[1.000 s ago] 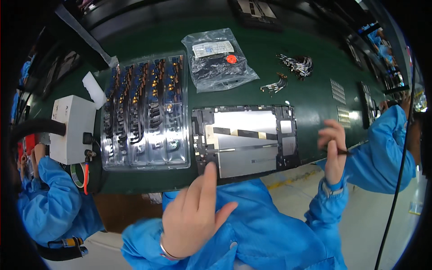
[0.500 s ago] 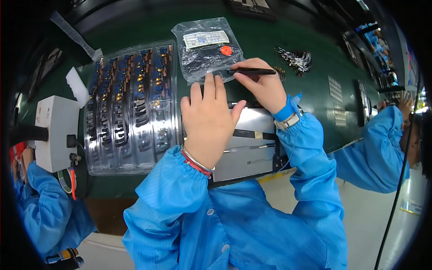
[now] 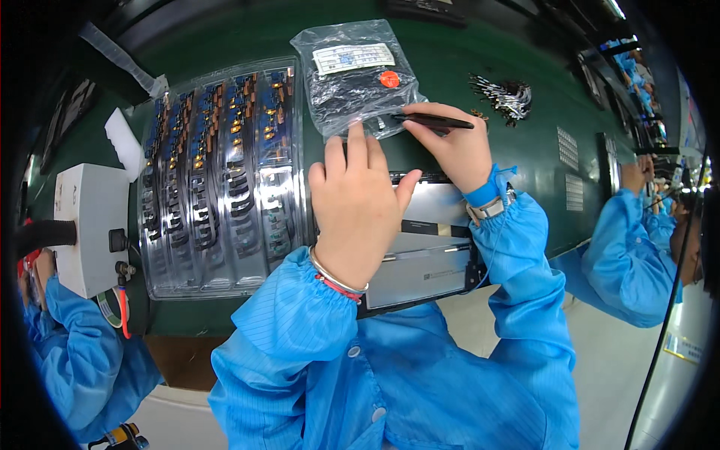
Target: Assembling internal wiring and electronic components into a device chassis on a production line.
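Observation:
My left hand [image 3: 356, 199] lies with fingers stretched out, fingertips pressing on the lower edge of a clear plastic bag [image 3: 345, 101]. The bag holds dark parts and bears a white label and a round orange sticker. My right hand [image 3: 457, 154] grips slim black tweezers [image 3: 442, 121], their tips over the bag's lower right corner near a small dark and light piece. Below my hands, partly hidden by them, sits a flat silver-grey device [image 3: 427, 270] with a dark frame. A blue wrist strap [image 3: 487, 191] and a watch are on my right wrist.
At left lies a clear blister tray [image 3: 225, 281] with rows of blue boards and black cables. Beside it stands a white box [image 3: 94, 229] with a hose. A pile of small metal parts [image 3: 504, 97] lies at right. Co-workers in blue sleeves [image 3: 630, 255] sit at both sides.
The whole view has shifted slightly. The tweezers tips have come up from among the bag's edge. My left hand stays stretched out on the bag's lower edge.

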A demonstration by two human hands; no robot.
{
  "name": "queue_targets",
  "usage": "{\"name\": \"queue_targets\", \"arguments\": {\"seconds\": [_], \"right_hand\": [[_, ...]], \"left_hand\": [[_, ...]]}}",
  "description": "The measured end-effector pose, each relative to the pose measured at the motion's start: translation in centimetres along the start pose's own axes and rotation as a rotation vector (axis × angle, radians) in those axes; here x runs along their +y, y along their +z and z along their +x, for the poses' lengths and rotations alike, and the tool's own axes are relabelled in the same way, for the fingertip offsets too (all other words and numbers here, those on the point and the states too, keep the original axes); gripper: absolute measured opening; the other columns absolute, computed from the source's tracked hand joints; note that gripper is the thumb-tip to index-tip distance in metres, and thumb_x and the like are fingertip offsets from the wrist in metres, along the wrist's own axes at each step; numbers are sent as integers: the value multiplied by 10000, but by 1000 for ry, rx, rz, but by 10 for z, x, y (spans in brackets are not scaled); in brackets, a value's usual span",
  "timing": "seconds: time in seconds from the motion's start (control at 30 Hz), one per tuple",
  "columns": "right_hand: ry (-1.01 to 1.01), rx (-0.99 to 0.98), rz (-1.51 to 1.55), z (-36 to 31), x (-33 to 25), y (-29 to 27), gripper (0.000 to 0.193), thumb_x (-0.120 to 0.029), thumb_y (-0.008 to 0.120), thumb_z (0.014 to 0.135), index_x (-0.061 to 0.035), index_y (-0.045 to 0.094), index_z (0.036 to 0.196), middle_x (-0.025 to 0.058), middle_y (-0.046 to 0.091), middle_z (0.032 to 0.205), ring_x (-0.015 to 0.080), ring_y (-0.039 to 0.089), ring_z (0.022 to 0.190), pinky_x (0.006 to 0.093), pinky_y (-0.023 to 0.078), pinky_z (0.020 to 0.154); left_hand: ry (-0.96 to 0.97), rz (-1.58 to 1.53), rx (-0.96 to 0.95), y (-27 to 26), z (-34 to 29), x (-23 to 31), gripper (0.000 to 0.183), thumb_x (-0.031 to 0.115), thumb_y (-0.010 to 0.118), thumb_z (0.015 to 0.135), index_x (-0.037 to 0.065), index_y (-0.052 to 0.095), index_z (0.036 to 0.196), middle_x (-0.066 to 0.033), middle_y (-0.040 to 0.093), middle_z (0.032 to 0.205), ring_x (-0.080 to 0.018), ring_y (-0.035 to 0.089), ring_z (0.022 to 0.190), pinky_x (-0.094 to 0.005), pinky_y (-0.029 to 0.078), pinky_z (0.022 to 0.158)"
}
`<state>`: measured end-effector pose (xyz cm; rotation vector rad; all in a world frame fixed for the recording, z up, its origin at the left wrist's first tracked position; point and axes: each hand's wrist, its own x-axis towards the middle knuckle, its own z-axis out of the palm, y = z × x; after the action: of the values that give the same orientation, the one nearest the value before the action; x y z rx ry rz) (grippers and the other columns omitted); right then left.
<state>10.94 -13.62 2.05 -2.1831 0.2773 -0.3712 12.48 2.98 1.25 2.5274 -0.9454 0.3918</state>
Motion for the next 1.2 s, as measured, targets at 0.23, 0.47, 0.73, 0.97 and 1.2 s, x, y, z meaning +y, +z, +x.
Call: {"name": "queue_targets", "arguments": {"seconds": [0.23,0.47,0.73,0.97,1.2], "right_hand": [[-9,41,226,-15,-7,-27,158,-56,675,794,11,672,937,72,677,899,88,608,796,223,491,713],[70,175,1067,-163,-12,-88,123,-43,550,887,-43,569,1009,65,590,978,148,577,860,260,494,754],[468,-457,1710,-215,-91,83,171,-31,553,880,-3,573,1048,133,562,1094,233,564,975,402,455,926],[732,-1102,1560,-227,-217,283,211,-156,598,885,-45,584,1063,39,583,1058,126,558,991,246,479,853],[817,-1168,1458,-239,-254,350,184,-134,659,834,-37,615,984,50,623,900,128,604,855,237,520,754]], "left_hand": [[-1,-14,3,1,7,10,491,416,609,786,9,607,1061,-136,534,1204,-289,487,1029,-392,404,765],[-3,-201,-94,-50,-23,-6,398,282,541,844,-7,556,1117,-109,591,1139,-269,584,913,-388,438,714],[-423,-1445,142,-154,-163,-64,498,377,305,952,-4,509,1199,-161,588,1148,-281,601,1008,-338,475,789],[-753,-1732,1023,-135,-302,-160,397,270,334,935,37,505,1208,-116,567,1177,-245,539,1099,-367,431,942],[-968,-1702,1534,-159,-340,-173,347,196,313,927,36,513,1161,-84,557,1194,-210,514,1134,-364,404,991]]}}
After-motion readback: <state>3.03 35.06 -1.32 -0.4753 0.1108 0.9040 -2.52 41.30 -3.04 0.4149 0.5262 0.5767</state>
